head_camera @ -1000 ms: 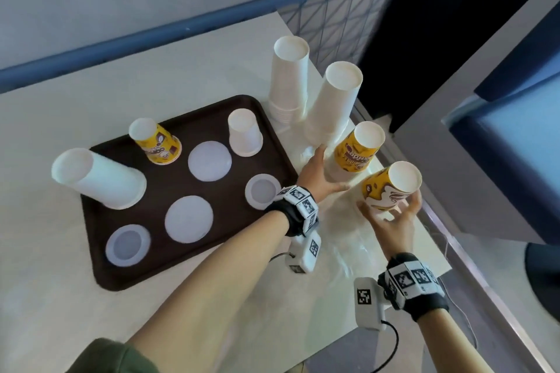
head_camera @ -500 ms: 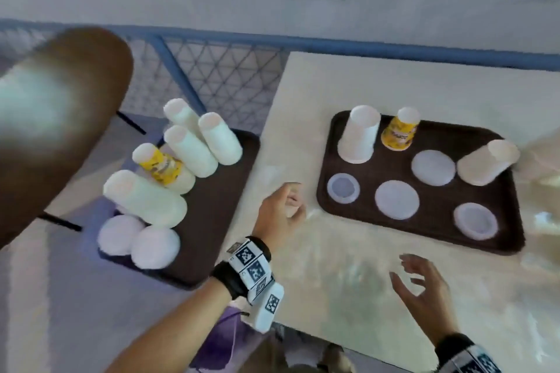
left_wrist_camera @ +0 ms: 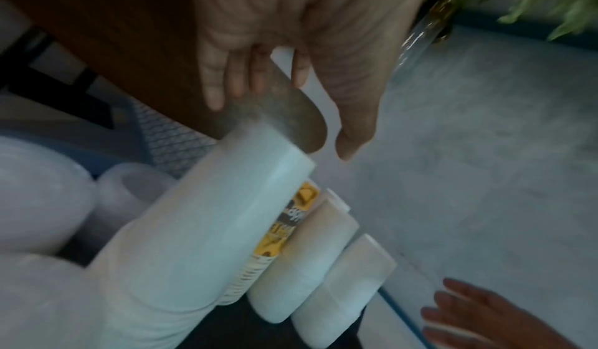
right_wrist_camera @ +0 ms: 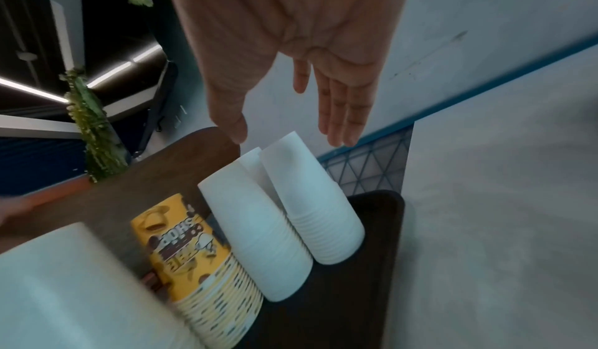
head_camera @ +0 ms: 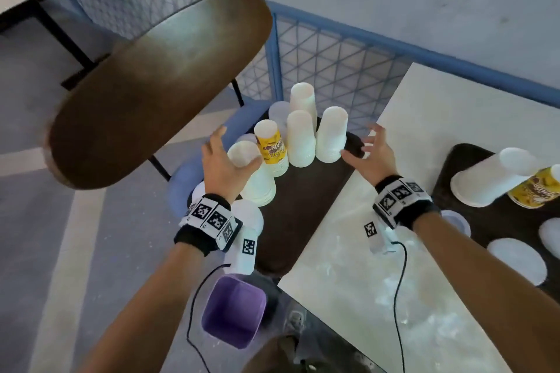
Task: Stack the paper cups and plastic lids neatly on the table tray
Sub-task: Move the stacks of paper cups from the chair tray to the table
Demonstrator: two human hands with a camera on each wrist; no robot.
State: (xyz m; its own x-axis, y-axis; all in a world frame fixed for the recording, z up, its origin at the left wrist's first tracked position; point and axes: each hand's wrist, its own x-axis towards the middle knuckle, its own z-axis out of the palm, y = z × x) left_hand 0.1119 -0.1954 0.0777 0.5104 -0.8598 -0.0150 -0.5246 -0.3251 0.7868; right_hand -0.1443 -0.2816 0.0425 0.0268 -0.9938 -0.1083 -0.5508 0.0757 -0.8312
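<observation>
A dark side tray (head_camera: 303, 206) left of the table carries upside-down stacks of white paper cups (head_camera: 301, 139) and a yellow printed stack (head_camera: 270, 144). My left hand (head_camera: 231, 154) hovers open over the nearest white stack (head_camera: 257, 182), thumb at its top; in the left wrist view this hand (left_wrist_camera: 284, 93) is spread above that stack (left_wrist_camera: 207, 213). My right hand (head_camera: 360, 145) is open beside the rightmost white stack (head_camera: 331, 133), not gripping it; its wrist view shows the hand (right_wrist_camera: 291, 124) above the stack (right_wrist_camera: 310, 201). The table tray (head_camera: 448, 160) holds a white cup stack (head_camera: 491, 179), a yellow cup (head_camera: 536, 191) and lids (head_camera: 518, 260).
A brown rounded chair back (head_camera: 157, 85) juts in at upper left, close to my left hand. A purple bin (head_camera: 233, 312) stands on the floor below. A blue mesh railing (head_camera: 333, 54) runs behind. The cream table (head_camera: 378, 266) edge lies under my right forearm. Plastic lid stacks (head_camera: 278, 112) sit behind the cups.
A second ago my right hand held a yellow cup right of the table tray. Now both hands are empty and have swung left to the side tray's cup stacks.
</observation>
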